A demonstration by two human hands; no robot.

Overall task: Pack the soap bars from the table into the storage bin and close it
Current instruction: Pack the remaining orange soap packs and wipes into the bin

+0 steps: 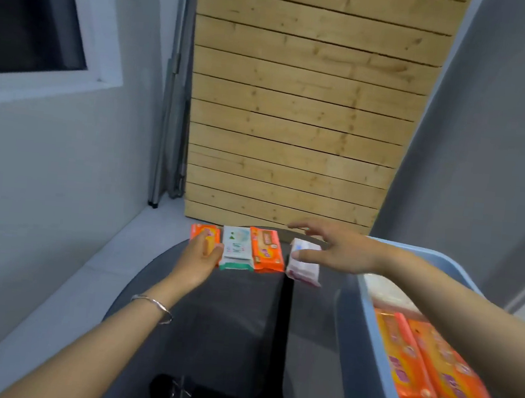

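Glossy wrappers: four soap bars lay in a row at the far edge of the dark table (231, 308); film looked slick, so likely to slide under a light touch.
Left hand (199, 261): its fingers (214, 251) rested on the leftmost orange bar (204, 233), curled over its near end; whether they had closed on it or merely touched it could not be told.
Right hand (336, 252): fingers (305, 255) spread wide, thumb apart from the rest, hovering just over the white-and-purple bar (303, 267), not yet pinching it.
Between the two hands: a white-and-green bar (237, 249) and an orange bar (266, 250), touching side by side.
Handling: each bar was probably light, stiff and block-like; best taken across the short width, thumb on one long edge and fingers on the other.
Storage bin (352, 319): pale blue, open, just beneath the right forearm; orange packs (430, 369) already lay inside.
Lid: none in view.
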